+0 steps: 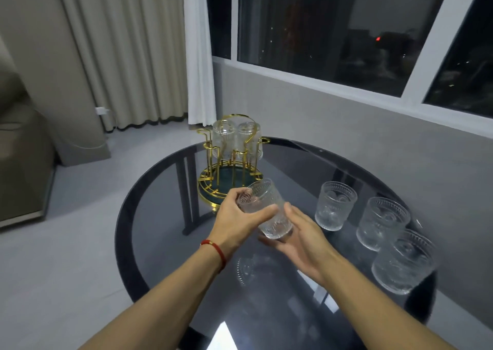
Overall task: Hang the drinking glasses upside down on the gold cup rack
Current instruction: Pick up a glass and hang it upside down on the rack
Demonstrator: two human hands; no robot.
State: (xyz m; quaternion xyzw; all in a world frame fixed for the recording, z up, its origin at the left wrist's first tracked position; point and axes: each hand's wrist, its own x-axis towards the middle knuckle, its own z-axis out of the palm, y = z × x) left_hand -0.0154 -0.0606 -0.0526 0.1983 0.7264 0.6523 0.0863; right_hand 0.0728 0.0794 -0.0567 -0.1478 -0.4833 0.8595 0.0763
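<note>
A gold cup rack [232, 170] with a dark green base stands at the far left of the round table. Two clear glasses [236, 138] hang upside down on its far pegs. Just in front of the rack, above the table, a clear embossed glass [266, 208] is tilted with its mouth toward the rack. My left hand [240, 221] grips its side. My right hand [301, 240] supports its bottom, fingers spread around it. Three more glasses stand upright on the right: one [334, 205], one [381, 223], one [404, 261].
The dark glass table [165, 216] is round, its edge close on the left and near me. A grey wall and window run along the right. Curtains, a power cord and part of a sofa lie to the left on the grey floor.
</note>
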